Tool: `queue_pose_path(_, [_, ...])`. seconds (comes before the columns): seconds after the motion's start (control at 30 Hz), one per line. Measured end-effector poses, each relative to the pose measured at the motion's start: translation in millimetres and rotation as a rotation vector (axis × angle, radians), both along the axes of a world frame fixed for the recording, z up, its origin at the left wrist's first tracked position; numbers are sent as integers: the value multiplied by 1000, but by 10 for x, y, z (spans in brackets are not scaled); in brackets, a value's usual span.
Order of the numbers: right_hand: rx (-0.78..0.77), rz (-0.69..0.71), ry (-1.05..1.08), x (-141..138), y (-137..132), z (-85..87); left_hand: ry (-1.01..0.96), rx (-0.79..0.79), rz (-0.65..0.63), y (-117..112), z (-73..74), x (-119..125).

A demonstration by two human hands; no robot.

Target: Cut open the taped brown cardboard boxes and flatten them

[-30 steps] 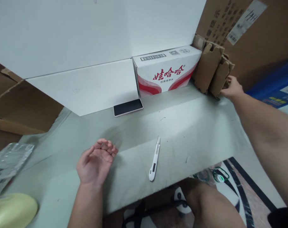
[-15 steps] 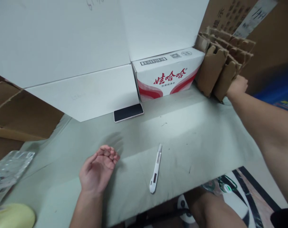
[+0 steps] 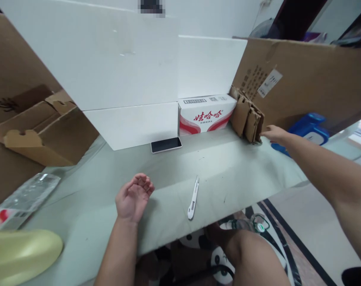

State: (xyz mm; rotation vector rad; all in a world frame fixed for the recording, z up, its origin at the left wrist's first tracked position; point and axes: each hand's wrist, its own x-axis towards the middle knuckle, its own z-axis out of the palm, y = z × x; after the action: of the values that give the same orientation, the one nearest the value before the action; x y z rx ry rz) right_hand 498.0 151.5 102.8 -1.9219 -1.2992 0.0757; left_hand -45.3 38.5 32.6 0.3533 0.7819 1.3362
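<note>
My left hand [image 3: 135, 198] is held palm up over the near left of the table, fingers loosely curled and nothing in it. Far to the right, my right hand [image 3: 274, 133] is stretched out beside several folded cardboard dividers [image 3: 248, 119]. Its fingertips are at their right edge, fingers partly apart; whether they still touch is hard to tell. The dividers stand upright against the end of a white and red carton [image 3: 207, 116]. A white utility knife [image 3: 193, 198] lies on the table between my hands. Behind it is a dark-screened phone [image 3: 166, 145].
White panels [image 3: 133, 125] and a large cardboard sheet [image 3: 305, 83] wall the table's [image 3: 168, 222] back and right. A blue container [image 3: 308, 131] is behind my right forearm. At left are an open cardboard box [image 3: 55, 135], a clear plastic package [image 3: 34, 194] and a yellow rounded object [image 3: 25, 254].
The view has tilted up and drawn back. The dividers now stand closer together against the carton's end, and my right hand has come away from behind them to their right edge.
</note>
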Motion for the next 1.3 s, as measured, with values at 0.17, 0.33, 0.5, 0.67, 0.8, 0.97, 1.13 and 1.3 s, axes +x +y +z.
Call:
queue_pose_path(0.17, [-153, -100, -206, -501, -199, 536, -74, 70, -3, -75, 25, -86])
queue_pose_path(0.33, [-134, 264, -362, -1632, -133, 385, -126, 81, -10, -133, 64, -136])
queue_pose_path(0.5, [-251, 632, -395, -2910, 223, -550, -134, 99, 7, -138, 70, -181])
queue_pose_path(0.67, [-286, 716, -400, -3413, 501, -1108, -135, 133, 40, -167, 60, -254])
queue_pose_path(0.8, [-304, 707, -411, -3377, 575, -1196, -128, 138, 54, -169, 80, -327])
queue_pose_path(0.97, [-293, 710, -425, -3446, 491, -1090, -133, 138, 68, -165, 113, -413])
queue_pose_path(1.13, [-262, 887, -424, -4121, 149, -946, -150, 163, 136, -186, 156, -480])
queue_pose_path(1.3, [-312, 1136, -384, -5234, -66, -775, -171, 129, 306, -246, 185, -600])
